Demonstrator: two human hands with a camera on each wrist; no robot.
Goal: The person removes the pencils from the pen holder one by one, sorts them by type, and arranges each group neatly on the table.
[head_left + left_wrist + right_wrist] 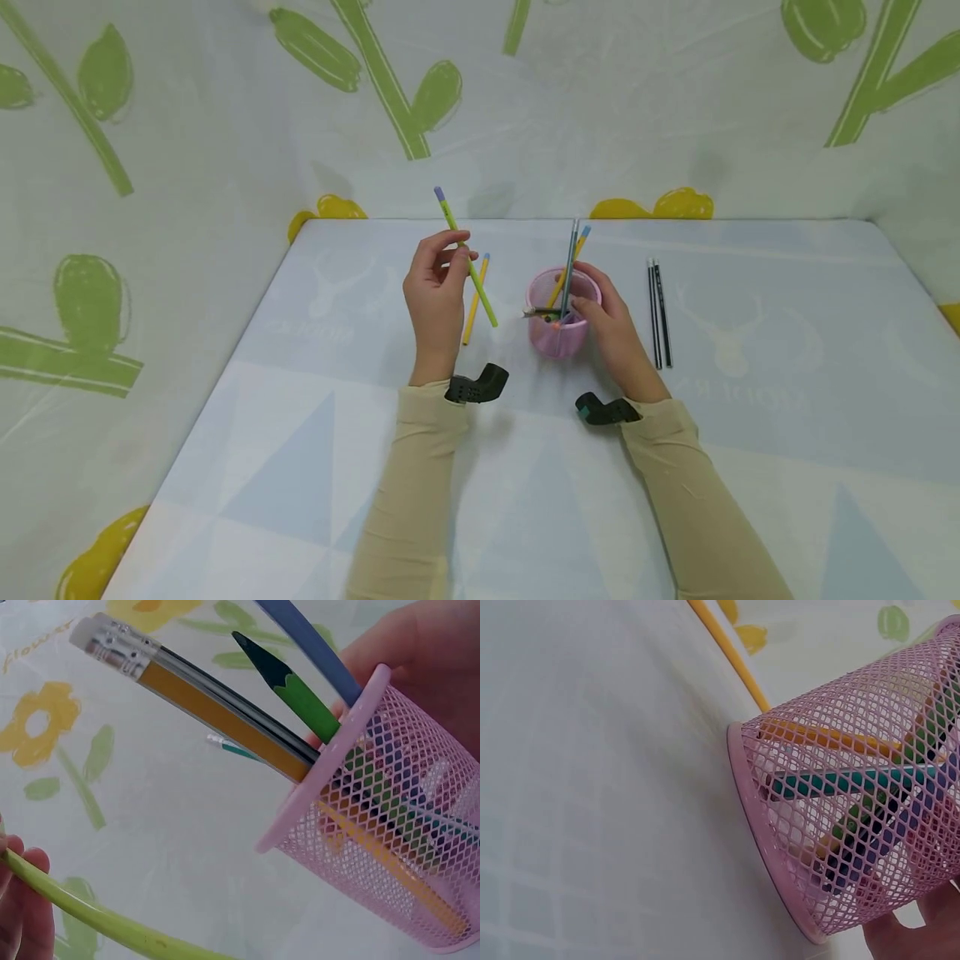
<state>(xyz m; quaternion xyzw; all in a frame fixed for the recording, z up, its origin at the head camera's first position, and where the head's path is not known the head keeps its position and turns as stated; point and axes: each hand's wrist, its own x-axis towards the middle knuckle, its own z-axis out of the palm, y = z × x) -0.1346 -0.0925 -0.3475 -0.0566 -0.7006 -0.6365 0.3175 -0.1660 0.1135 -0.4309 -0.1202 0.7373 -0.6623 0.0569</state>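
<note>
My left hand pinches a lime-green pencil with a purple end between thumb and fingers. The pencil slants in the air to the left of a pink mesh pencil cup. Around the far right side of that cup, my right hand holds it by the rim and wall. Several pencils stand or lean in it, among them a green pencil with a dark tip, a yellow one with a blue end and a teal one seen through the mesh.
A yellow pencil lies on the table just right of my left hand. Two dark pencils lie side by side to the right of my right hand. A patterned cloth wall rises behind the table's far edge.
</note>
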